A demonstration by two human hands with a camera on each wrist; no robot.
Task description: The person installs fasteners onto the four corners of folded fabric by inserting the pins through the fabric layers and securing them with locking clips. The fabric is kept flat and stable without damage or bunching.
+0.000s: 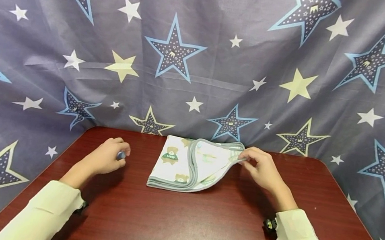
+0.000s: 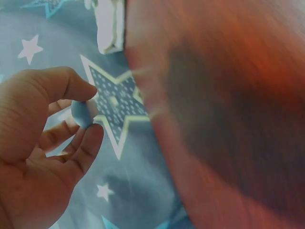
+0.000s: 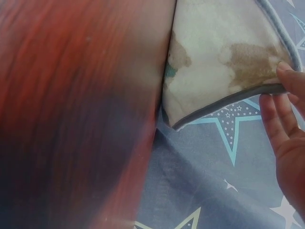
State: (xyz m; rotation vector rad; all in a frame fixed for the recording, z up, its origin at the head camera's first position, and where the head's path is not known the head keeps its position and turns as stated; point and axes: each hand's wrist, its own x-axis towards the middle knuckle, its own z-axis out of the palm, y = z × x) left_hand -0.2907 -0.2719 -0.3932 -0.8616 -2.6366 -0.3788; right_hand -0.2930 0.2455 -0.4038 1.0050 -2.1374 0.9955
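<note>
A folded white baby blanket (image 1: 176, 160) with a teddy-bear print and grey edging lies toward the back of the table. My right hand (image 1: 261, 167) pinches its right corner and lifts that flap off the tabletop. In the right wrist view, thumb and fingers meet on the grey edging of the blanket (image 3: 209, 57), whose bear-printed underside shows. To the left, apart from the blanket, my left hand (image 1: 109, 155) holds a small blue round-ended object (image 2: 82, 113) between thumb and fingers. Its far end looks pale; I cannot tell what it is.
The dark red wooden table (image 1: 193, 225) carries the blanket near its back edge. Behind and around the table hangs a grey-blue curtain (image 1: 220, 75) printed with stars. A dark wrist device (image 1: 270, 225) sits at the right cuff.
</note>
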